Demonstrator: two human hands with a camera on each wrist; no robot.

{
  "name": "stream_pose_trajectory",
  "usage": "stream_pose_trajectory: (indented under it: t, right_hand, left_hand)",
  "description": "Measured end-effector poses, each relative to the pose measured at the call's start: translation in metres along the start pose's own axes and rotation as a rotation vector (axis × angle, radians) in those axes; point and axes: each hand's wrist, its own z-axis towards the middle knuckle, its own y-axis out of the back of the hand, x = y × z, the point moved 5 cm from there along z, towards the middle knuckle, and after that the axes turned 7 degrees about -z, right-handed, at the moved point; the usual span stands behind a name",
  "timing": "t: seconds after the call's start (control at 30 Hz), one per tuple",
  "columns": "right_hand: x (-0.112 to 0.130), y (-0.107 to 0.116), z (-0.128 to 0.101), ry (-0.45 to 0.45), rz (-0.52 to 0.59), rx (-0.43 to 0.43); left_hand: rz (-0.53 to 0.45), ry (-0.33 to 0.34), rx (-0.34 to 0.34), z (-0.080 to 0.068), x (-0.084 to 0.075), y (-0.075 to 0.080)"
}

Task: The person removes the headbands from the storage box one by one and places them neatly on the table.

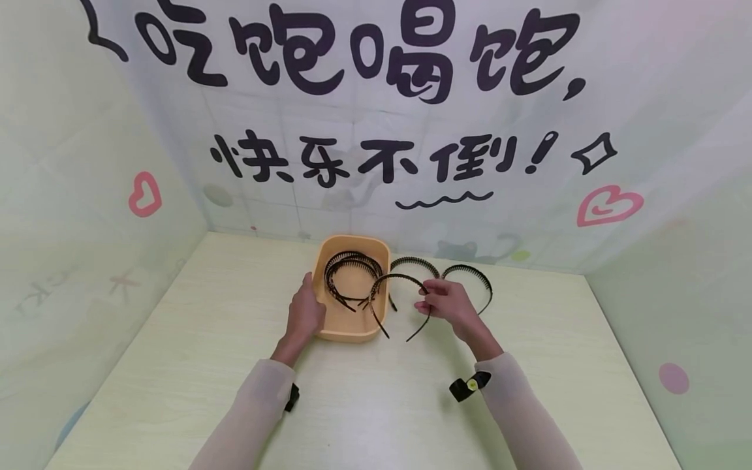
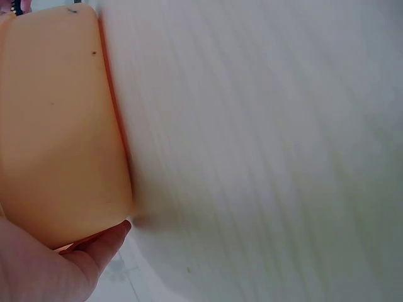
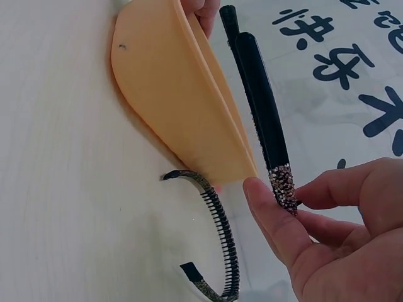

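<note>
An orange basin sits mid-table with several black toothed headbands in it. My left hand holds the basin's left wall, with a finger against the side and fingers at the rim. My right hand pinches one end of a black headband just right of the basin. The right wrist view shows that band with a rhinestone tip between thumb and fingers, beside the basin.
Two more headbands lie on the pale wooden table behind my right hand; one shows under the right wrist. Printed cloth walls close off the back and both sides.
</note>
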Motion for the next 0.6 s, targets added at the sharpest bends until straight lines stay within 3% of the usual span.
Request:
stream_pose_trajectory:
  t: [0.6]
  right_hand:
    - [-0.028,0.025,-0.006,-0.005,0.048,0.02]
  left_hand:
    - [0.023,0.016,0.021,0.001,-0.001,0.0]
